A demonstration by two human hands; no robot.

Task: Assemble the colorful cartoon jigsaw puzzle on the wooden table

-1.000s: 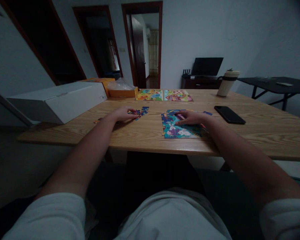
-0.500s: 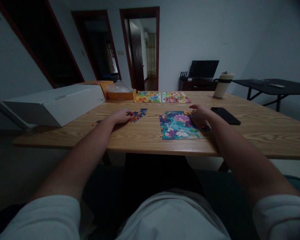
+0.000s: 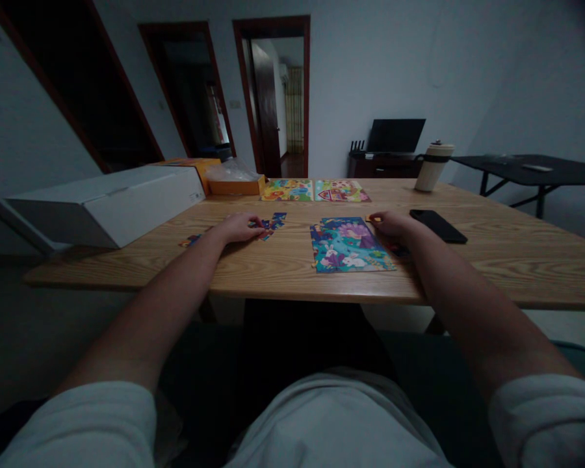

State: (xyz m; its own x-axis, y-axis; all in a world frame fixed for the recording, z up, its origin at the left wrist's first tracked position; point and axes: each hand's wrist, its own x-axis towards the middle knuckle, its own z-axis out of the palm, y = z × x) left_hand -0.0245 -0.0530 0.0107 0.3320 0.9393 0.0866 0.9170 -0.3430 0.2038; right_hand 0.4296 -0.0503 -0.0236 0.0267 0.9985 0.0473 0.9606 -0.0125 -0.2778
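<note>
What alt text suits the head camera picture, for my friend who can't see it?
Someone's right hand touches a small orange piece beside a partly assembled rabbit jigsaw, while the left hand is among other jigsaw pieces on a wooden table. Two colourful picture panels lie farther back, and a black phone lies to the right.

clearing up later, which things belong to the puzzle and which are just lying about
Puzzle work:
partly built teal and purple rabbit jigsaw
loose dark blue puzzle pieces by the left hand
small orange piece at the right hand

Apparently lying about:
flat black phone
cream cylindrical tumbler
long white box
</note>
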